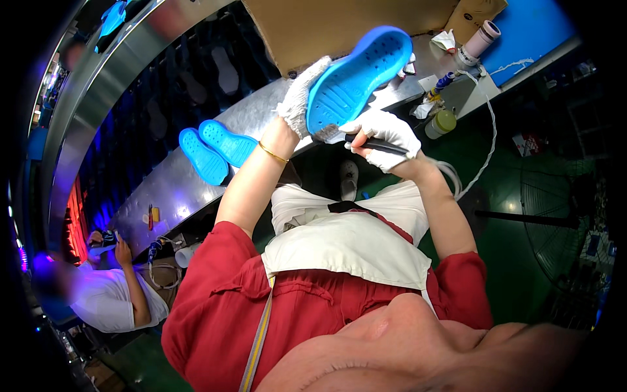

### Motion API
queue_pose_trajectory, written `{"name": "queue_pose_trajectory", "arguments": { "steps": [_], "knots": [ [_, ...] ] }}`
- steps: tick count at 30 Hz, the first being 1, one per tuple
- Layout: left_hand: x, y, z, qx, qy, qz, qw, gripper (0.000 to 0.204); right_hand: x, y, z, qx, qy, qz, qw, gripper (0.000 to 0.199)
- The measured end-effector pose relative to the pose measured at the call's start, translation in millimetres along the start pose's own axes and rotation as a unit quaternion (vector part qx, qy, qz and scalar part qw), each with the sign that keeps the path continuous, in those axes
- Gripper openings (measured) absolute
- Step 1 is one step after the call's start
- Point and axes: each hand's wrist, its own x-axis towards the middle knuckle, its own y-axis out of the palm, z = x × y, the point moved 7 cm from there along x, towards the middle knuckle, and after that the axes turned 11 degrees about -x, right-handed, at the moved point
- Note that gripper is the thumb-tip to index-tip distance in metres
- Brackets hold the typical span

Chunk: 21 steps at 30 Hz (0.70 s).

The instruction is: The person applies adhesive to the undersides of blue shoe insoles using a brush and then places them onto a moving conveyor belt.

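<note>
Stretched forward, the gloved left hand (300,98) grips a blue sole (356,81); the right hand (386,130), angled inward, wraps its fingers around a black tool (388,146).

Centre brightly lit; floor (499,186) at right dim. Glare spot on metal surface (166,189). Red glow (76,219) far left. Co-worker's head (52,277) blurred. Black fisheye rim; edges bowed.

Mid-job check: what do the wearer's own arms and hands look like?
The left hand wears a white knitted glove. The right hand wears a white glove too, with some fingertips bare. A thin gold-coloured bangle circles the left forearm. Loose red sleeves end around the elbows.
</note>
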Motion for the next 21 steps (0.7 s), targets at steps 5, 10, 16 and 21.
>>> {"name": "queue_pose_trajectory", "arguments": {
  "steps": [5,10,16,21],
  "knots": [
    [9,-23,-3,0.189,0.012,-0.067,0.980,0.048,-1,-10,-25,0.099,0.163,0.116,0.975,0.013],
    [16,-32,-5,0.224,0.034,-0.061,0.972,0.046,7,-15,-23,0.081,0.128,0.085,0.985,0.013],
    [14,-32,-6,0.302,0.019,-0.053,0.952,0.044,-7,-31,-42,0.057,0.184,0.174,0.966,0.013],
    [4,-19,17,0.194,-0.032,-0.080,0.977,0.057,-7,-37,-50,0.120,0.273,0.038,0.954,0.011]
  ]
}}
